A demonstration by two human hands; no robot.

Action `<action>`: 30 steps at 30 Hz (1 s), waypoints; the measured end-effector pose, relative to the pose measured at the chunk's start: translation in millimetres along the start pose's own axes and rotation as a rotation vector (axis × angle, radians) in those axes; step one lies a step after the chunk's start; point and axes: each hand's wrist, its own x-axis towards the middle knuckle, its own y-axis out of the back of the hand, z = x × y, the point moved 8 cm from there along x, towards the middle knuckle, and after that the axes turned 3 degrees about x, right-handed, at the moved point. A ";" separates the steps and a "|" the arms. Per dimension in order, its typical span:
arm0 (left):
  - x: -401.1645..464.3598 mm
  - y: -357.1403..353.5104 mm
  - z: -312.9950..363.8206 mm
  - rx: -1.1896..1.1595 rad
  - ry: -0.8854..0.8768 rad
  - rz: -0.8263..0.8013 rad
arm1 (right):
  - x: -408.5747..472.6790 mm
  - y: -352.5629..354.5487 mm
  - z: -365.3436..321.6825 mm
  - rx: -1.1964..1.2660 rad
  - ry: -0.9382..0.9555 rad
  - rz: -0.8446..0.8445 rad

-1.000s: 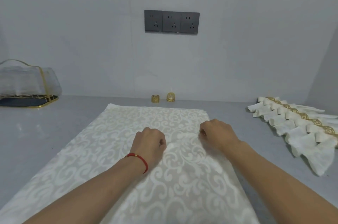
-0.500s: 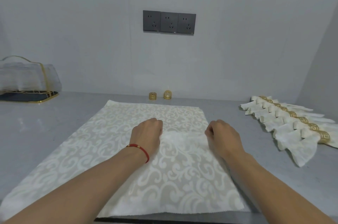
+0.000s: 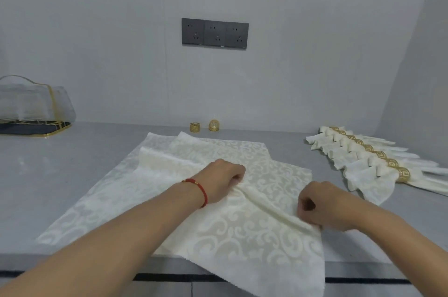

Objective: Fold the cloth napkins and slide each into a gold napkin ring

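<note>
Left hand and right hand pinch the soft, limp damask napkin; best gripped along the raised pleat.

A grey countertop runs along a pale grey wall, where a dark panel of three power sockets is mounted side by side. At the far left of the counter, a dark tray with a gold rim sits under a clear, gold-trimmed cover. A dark strip lines the counter's front edge.
</note>
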 end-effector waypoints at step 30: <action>-126.8 -21.3 60.6 -0.122 -0.194 -0.254 | -48.6 -46.4 -87.1 -0.173 0.592 0.023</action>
